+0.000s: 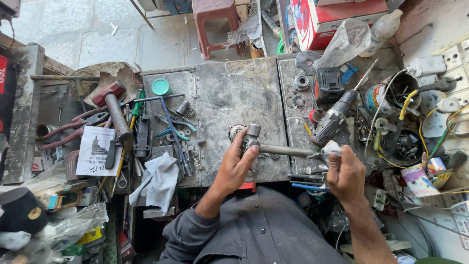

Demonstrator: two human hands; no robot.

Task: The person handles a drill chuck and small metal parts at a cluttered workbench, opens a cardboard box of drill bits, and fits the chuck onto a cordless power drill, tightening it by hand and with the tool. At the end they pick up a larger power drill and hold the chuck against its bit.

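Grey cloth on the person's lap [264,230] sits lowest in the picture, closest to the camera. Two bare arms reach up from it toward 12 o'clock.

The left hand [237,164] is curled around one end of a metal shaft [281,149]. The thumb and fingers wrap the thick head of the shaft, so that end cannot turn or slip. The right hand [346,173] is closed too. It grips the other end of the shaft through a small rag [330,148], likely because the metal is oily or dirty there. The shaft lies flat between both hands, running from 9 o'clock to 3 o'clock, just above the near edge of the bench [234,98].

A round metal part [236,131] rests on the bench just beside the left fingers, close enough to grab.

A drill [337,117] lies at 1 o'clock from the shaft, its handle toward the right hand. At 10 o'clock lies a heap of tools: a hammer [115,105] and a blue-handled wrench [171,127]. A bigger grey rag [159,181] hangs off the bench at 9 o'clock. Wires and sockets [430,122] crowd the 3 o'clock side. A red stool [215,22] stands on the floor at 12 o'clock, well apart from the hands.
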